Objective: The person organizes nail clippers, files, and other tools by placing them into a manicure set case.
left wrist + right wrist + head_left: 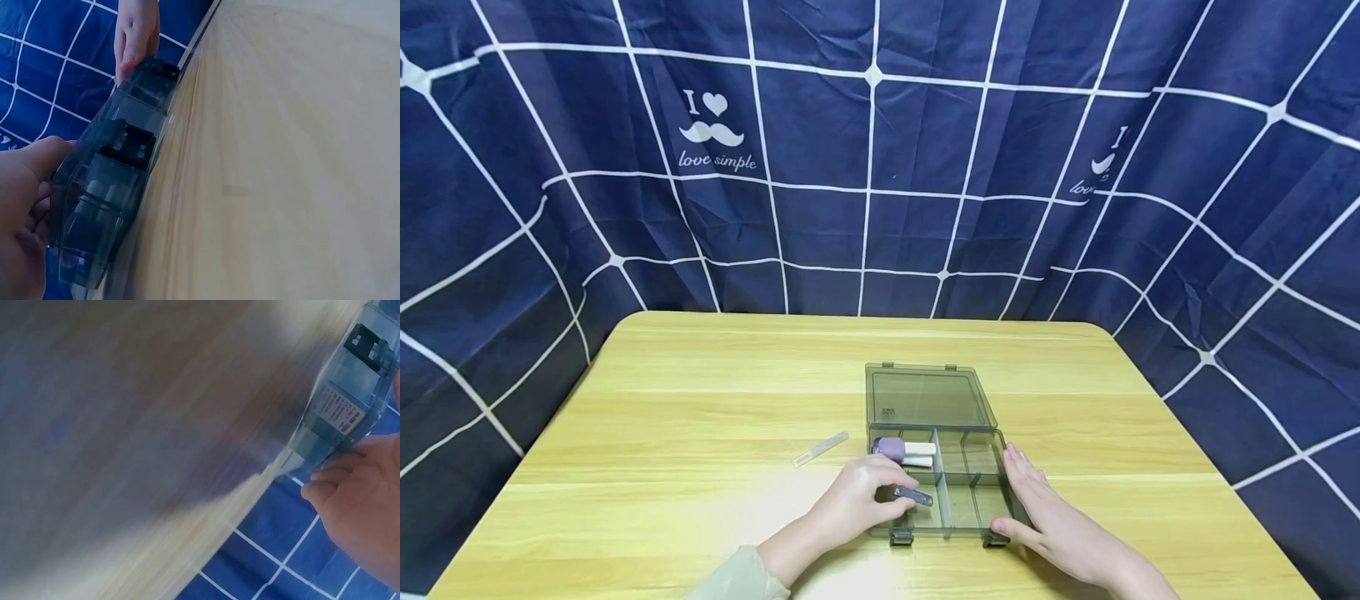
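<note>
ok so my count: one desk (pixel 700 417), one see-through box (pixel 972 532) with one lid (pixel 931 397) and two front latches (pixel 901 538), plus one printed label (pixel 338 409). Two white-capped bottles (pixel 891 448), one small dark clipper (pixel 913 497), one slim pale strip (pixel 822 448). Hands? Two: one left hand (pixel 853 493), one right hand (pixel 1052 521). Oh, and two moustache prints (pixel 715 133) on the blue cloth (pixel 820 225) lol

A small screened-off work place; whether it belongs to a home or a studio, I cannot tell.
Dark-blue fabric (pixel 820 225) with white grid lines hangs from nine o'clock through twelve to three, its printed slogan (pixel 711 133) "love simple" near half past ten, around a wood-grain table (pixel 700 375) at six.
</note>
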`<state>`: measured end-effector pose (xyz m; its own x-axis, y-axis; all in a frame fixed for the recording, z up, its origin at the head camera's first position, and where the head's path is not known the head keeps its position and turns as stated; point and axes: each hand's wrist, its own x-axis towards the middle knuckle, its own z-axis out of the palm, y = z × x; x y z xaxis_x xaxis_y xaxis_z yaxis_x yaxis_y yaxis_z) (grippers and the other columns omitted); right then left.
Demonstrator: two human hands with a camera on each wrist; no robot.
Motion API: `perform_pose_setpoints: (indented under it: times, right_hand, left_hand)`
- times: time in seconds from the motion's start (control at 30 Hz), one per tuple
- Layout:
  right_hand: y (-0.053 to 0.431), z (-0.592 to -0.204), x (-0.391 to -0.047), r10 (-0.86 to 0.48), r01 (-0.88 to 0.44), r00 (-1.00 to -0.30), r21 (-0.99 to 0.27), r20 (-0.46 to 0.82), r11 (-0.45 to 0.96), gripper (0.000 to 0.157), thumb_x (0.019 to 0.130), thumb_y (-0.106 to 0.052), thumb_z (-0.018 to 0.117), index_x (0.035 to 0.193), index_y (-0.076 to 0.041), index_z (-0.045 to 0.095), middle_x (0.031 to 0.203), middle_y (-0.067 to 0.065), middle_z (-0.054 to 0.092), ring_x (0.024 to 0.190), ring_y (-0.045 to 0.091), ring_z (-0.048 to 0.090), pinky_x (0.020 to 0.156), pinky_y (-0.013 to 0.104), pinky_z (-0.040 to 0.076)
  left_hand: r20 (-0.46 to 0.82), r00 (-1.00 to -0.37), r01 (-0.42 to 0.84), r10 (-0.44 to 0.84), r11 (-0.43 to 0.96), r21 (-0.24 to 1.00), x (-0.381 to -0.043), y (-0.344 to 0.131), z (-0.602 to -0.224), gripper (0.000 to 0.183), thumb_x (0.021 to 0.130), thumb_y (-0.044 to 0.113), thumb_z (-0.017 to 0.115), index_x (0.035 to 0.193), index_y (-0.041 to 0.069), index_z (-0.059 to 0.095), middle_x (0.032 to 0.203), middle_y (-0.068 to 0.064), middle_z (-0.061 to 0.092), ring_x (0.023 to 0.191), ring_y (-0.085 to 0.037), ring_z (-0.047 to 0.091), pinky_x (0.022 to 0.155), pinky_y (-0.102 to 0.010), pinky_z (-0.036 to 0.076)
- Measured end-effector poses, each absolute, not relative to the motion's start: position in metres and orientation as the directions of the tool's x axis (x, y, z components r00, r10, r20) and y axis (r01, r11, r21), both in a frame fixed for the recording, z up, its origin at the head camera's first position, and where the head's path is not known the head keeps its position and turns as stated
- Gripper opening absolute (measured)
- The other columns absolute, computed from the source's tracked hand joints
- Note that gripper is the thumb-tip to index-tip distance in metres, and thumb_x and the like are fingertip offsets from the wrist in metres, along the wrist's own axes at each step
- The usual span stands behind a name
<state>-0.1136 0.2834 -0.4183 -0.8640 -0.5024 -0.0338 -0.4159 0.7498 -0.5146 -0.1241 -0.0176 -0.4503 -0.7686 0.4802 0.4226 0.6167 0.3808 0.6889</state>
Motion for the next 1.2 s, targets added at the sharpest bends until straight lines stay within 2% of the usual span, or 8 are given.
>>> perform_pose_setpoints:
  times: [0.23, 0.53, 0.77, 1.03, 1.2]
  right_hand:
    - [0.282, -0.418, -0.113, -0.495, -0.406, -0.868, -0.509, -0.046, 0.759, 0.085, 0.094, -0.044, 0.056, 0.15, 0.003, 0.014, 0.156, 0.022, 0.008, 0.139, 0.044, 0.01, 0.1, 0.002, -0.006]
    - [0.282, -0.417, -0.113, -0.497, -0.412, -0.867, -0.512, -0.034, 0.754, 0.084, 0.093, -0.043, 0.057, 0.15, 0.003, 0.015, 0.156, 0.022, 0.008, 0.139, 0.045, 0.011, 0.1, 0.002, -0.005]
    - [0.281, -0.417, -0.113, -0.501, -0.415, -0.864, -0.514, -0.036, 0.751, 0.084, 0.094, -0.043, 0.057, 0.15, 0.004, 0.014, 0.155, 0.023, 0.008, 0.139, 0.046, 0.011, 0.1, 0.002, -0.005]
    - [0.282, -0.417, -0.113, -0.504, -0.417, -0.863, -0.518, -0.033, 0.747, 0.084, 0.094, -0.042, 0.057, 0.15, 0.003, 0.014, 0.155, 0.023, 0.007, 0.139, 0.046, 0.01, 0.1, 0.002, -0.006]
    - [0.282, -0.417, -0.113, -0.504, -0.415, -0.863, -0.519, -0.036, 0.747, 0.084, 0.094, -0.042, 0.057, 0.15, 0.004, 0.014, 0.155, 0.023, 0.007, 0.139, 0.046, 0.01, 0.1, 0.002, -0.006]
  left_hand:
    - [0.46, -0.674, 0.734, 0.578, 0.45, 0.508, -0.127, -0.015, -0.451, 0.014, 0.083, 0.015, 0.074, 0.096, 0.009, 0.074, 0.095, 0.006, 0.069, 0.092, -0.002, 0.06, 0.087, -0.01, 0.043]
    - [0.506, -0.552, 0.832, 0.663, 0.481, 0.277, -0.128, -0.012, -0.45, 0.013, 0.08, 0.016, 0.077, 0.092, 0.011, 0.074, 0.089, 0.007, 0.069, 0.088, -0.004, 0.061, 0.093, -0.016, 0.043]
    - [0.437, -0.515, 0.842, 0.737, 0.53, 0.098, -0.129, -0.01, -0.442, 0.008, 0.078, 0.022, 0.078, 0.082, 0.018, 0.072, 0.078, 0.012, 0.064, 0.077, 0.0, 0.057, 0.09, -0.017, 0.043]
    - [0.406, -0.534, 0.835, 0.742, 0.54, 0.11, -0.13, -0.008, -0.439, 0.011, 0.074, 0.021, 0.081, 0.081, 0.019, 0.073, 0.075, 0.013, 0.064, 0.072, 0.002, 0.054, 0.081, -0.015, 0.045]
    - [0.389, -0.564, 0.823, 0.729, 0.533, 0.195, -0.129, -0.008, -0.436, 0.013, 0.074, 0.018, 0.081, 0.085, 0.016, 0.074, 0.081, 0.011, 0.066, 0.076, 0.003, 0.056, 0.082, -0.012, 0.044]
